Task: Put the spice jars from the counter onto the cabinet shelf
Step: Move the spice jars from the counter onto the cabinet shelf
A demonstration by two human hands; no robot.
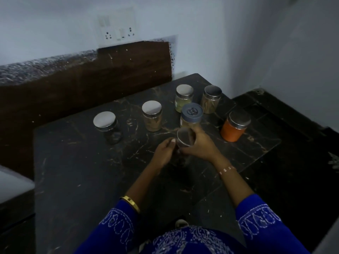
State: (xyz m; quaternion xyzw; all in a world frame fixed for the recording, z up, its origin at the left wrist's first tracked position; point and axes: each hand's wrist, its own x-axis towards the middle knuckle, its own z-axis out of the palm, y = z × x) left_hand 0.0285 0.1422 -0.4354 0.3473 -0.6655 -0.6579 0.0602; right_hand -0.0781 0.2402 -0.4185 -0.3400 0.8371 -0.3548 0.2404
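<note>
Dark jar [184, 142] at counter [77, 162] centre, long axis vertical, steel lid facing up. Right hand [199, 144] curls around its 3 o'clock side, gripping it. Left hand [164, 151] touches its 9 o'clock side; grip there cannot be told. Blue-lidded jar [191, 115] at 12 o'clock, orange jar [233, 128] at 2 o'clock, both upright.

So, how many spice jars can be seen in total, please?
7. Six stand on the counter: dark jar, brown jar, green jar, tan jar, blue-lidded jar, orange jar. The right hand grips the seventh jar, left hand beside it.
</note>
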